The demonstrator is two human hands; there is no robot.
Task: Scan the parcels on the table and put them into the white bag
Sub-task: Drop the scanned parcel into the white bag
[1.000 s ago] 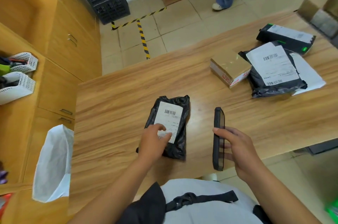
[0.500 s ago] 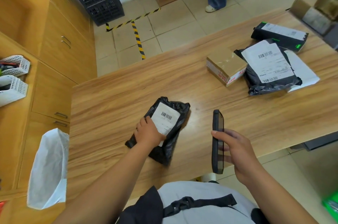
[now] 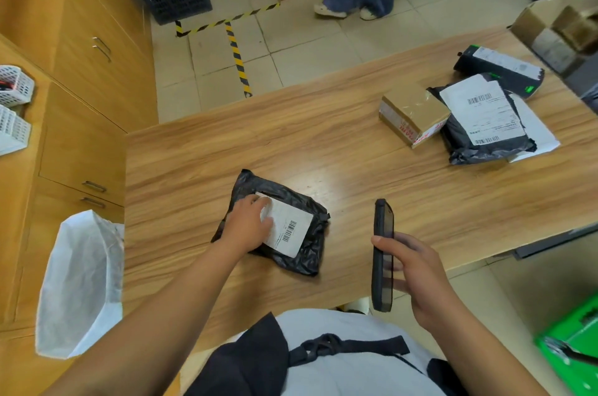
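The black parcel (image 3: 293,253) lies on the table (image 3: 194,169) near its front edge with the barcode label (image 3: 288,230) face up, most likely so the phone (image 3: 383,234) can read it; the white bag (image 3: 81,282) stands open off the table's left end, handy for the drop; the other parcels (image 3: 482,124) sit well apart at the far right. The left hand (image 3: 247,225) lies on the parcel's left part, fingers bent over the label's corner and gripping it; the right hand (image 3: 420,272) clasps the phone edge-on, thumb across its front, fingers behind
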